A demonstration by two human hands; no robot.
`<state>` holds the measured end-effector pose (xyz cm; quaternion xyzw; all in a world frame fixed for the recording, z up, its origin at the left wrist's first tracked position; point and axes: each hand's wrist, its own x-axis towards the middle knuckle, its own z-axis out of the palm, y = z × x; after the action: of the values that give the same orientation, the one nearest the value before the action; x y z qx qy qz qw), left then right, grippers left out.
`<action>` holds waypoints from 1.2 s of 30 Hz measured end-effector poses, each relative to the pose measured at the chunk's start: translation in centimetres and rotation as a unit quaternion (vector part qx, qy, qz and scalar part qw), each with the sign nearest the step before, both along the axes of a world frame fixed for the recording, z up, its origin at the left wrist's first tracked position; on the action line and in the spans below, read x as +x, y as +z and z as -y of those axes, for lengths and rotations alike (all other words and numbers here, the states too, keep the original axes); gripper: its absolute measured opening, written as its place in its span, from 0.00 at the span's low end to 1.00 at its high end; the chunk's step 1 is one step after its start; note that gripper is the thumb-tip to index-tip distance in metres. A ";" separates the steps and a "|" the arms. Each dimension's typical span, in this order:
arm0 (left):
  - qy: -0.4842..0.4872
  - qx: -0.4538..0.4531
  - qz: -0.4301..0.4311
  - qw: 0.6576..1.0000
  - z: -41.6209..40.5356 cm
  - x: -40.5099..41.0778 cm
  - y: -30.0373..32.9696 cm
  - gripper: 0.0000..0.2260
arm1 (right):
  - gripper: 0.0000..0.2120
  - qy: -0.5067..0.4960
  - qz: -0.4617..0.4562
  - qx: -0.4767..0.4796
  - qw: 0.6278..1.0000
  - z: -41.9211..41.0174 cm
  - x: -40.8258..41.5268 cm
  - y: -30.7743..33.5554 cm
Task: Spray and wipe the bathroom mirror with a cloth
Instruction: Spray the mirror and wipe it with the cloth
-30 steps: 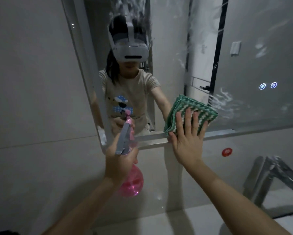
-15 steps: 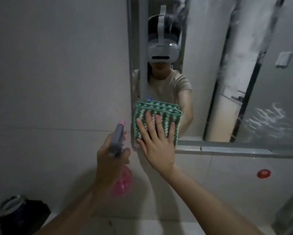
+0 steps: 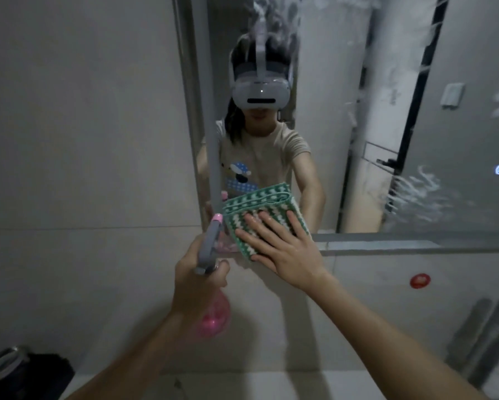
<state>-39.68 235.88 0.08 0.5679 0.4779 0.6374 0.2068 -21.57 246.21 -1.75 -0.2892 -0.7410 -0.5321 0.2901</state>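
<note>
The right hand [image 3: 285, 249] presses flat, straight fingers on the soft, floppy cloth [image 3: 264, 217] at the mirror's [image 3: 357, 140] bottom corner, while the left hand [image 3: 197, 280] grips the light spray bottle [image 3: 213, 316].

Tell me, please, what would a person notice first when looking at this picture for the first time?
First, the folded green-and-white patterned cloth, pressed flat against the lower left corner of the wall mirror by the right hand. Just to its left, the left hand grips a pink spray bottle with a grey trigger head. White streaks of foam show on the glass to the right.
</note>
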 end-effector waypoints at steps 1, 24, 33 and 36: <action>-0.018 -0.001 -0.004 1.000 0.0 0.8 0.1 0.22 | 0.25 -0.008 -0.012 0.002 1.000 0.0 1.4 0.2; -0.130 0.015 0.013 0.991 -1.0 11.7 -0.1 0.19 | 0.26 -0.103 -0.360 -0.102 0.922 0.4 14.1 -0.1; -0.092 0.064 0.049 0.992 -1.1 5.1 2.5 0.20 | 0.27 -0.055 -0.167 -0.049 0.983 0.5 1.6 5.2; -0.077 0.077 0.087 0.990 -1.6 4.5 2.5 0.24 | 0.25 -0.041 -0.134 -0.040 0.989 0.7 0.3 6.0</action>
<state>-35.23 237.44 2.57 0.5593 0.3626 0.7016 0.2518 -21.28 245.51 4.20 -0.3991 -0.7037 -0.4703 0.3527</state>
